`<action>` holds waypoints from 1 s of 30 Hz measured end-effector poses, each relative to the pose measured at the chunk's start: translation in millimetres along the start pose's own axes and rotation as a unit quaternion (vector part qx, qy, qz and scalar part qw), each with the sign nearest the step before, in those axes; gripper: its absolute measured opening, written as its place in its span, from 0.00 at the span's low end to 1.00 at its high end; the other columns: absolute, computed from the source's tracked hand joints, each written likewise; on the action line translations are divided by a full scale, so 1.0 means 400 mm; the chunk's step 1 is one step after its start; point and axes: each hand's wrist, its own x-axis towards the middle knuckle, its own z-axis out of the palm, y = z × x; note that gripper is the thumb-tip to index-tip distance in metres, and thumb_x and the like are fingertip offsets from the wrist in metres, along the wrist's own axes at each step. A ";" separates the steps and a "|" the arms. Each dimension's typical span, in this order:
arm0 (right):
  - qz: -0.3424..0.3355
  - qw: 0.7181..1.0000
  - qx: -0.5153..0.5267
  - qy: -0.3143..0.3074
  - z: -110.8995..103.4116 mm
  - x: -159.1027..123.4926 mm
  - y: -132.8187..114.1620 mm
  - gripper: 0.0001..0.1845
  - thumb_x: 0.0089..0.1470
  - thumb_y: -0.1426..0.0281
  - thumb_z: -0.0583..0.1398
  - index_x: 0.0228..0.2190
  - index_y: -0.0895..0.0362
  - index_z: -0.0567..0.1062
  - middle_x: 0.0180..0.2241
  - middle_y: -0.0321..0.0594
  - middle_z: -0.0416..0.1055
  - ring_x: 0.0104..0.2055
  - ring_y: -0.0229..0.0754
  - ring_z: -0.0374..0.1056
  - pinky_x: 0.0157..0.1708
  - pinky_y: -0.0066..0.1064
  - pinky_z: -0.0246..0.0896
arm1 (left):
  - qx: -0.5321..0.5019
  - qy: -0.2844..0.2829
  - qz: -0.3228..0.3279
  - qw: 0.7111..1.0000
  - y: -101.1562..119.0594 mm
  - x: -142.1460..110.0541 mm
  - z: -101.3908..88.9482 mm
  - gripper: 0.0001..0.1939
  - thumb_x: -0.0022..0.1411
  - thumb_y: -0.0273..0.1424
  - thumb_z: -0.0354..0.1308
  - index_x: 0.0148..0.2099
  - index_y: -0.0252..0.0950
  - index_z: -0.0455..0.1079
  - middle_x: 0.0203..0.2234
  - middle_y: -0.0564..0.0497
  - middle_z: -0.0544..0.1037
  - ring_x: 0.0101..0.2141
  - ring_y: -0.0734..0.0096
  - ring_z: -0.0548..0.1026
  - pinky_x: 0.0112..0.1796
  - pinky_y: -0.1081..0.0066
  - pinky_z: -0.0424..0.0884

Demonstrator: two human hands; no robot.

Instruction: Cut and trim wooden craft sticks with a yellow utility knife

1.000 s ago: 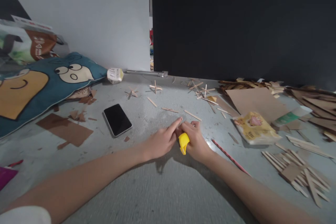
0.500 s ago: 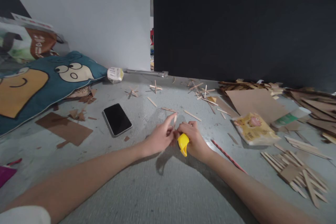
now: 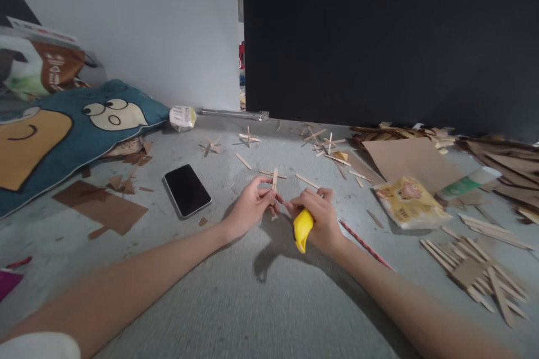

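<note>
My left hand (image 3: 251, 206) is closed, with a short wooden craft stick (image 3: 275, 178) standing up between its thumb and fingers. Close beside it, my right hand (image 3: 319, 214) wraps round a yellow plastic tool (image 3: 303, 229). The tool's rounded yellow end sticks out below the palm; its working end is hidden by the fingers, so its kind cannot be told. Fingertips of both hands nearly meet over the grey tabletop (image 3: 202, 303). Just beyond them lie loose craft sticks (image 3: 307, 181) and a small crossed-stick piece (image 3: 249, 137).
A black phone (image 3: 186, 190) lies left of my hands, near brown cardboard (image 3: 105, 206) and a blue cushion (image 3: 88, 129). To the right are a red striped stick (image 3: 365, 245), a yellow packet (image 3: 410, 202), a glue tube (image 3: 468, 183) and a craft-stick pile (image 3: 475, 275). A dark panel (image 3: 387, 39) rises behind.
The hands have drawn slightly apart, the right one moving right with the yellow tool. My left fingers have shifted, and the craft stick now shows more plainly, upright.
</note>
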 end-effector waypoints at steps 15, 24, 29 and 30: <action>0.104 0.988 0.108 0.038 -0.042 -0.026 -0.014 0.19 0.72 0.59 0.49 0.51 0.48 0.76 0.36 0.43 0.76 0.34 0.46 0.74 0.36 0.40 0.70 | 0.025 0.018 0.007 0.999 -0.005 0.002 0.001 0.19 0.68 0.44 0.64 0.43 0.38 0.60 0.33 0.48 0.82 0.26 0.71 0.80 0.30 0.70 0.76; 0.052 0.992 0.107 0.052 -0.012 -0.009 -0.036 0.13 0.65 0.69 0.62 0.50 0.50 0.77 0.37 0.42 0.83 0.29 0.42 0.79 0.31 0.33 0.75 | 0.020 0.000 0.012 1.000 -0.023 0.000 0.000 0.18 0.69 0.43 0.64 0.45 0.38 0.61 0.31 0.50 0.83 0.32 0.65 0.85 0.38 0.64 0.81; 0.052 0.991 0.114 0.040 -0.014 -0.009 -0.037 0.11 0.64 0.71 0.62 0.48 0.51 0.78 0.37 0.42 0.84 0.29 0.41 0.79 0.32 0.31 0.76 | 0.024 0.002 0.019 1.000 -0.026 0.001 0.002 0.18 0.68 0.42 0.65 0.45 0.38 0.61 0.31 0.50 0.83 0.32 0.65 0.84 0.38 0.64 0.81; 0.046 0.992 0.115 0.037 -0.015 -0.007 -0.037 0.11 0.64 0.71 0.62 0.48 0.52 0.78 0.36 0.42 0.84 0.30 0.41 0.80 0.32 0.31 0.76 | 0.026 0.003 0.019 0.999 -0.024 0.000 0.002 0.18 0.68 0.42 0.65 0.45 0.38 0.61 0.30 0.50 0.83 0.32 0.65 0.84 0.39 0.64 0.81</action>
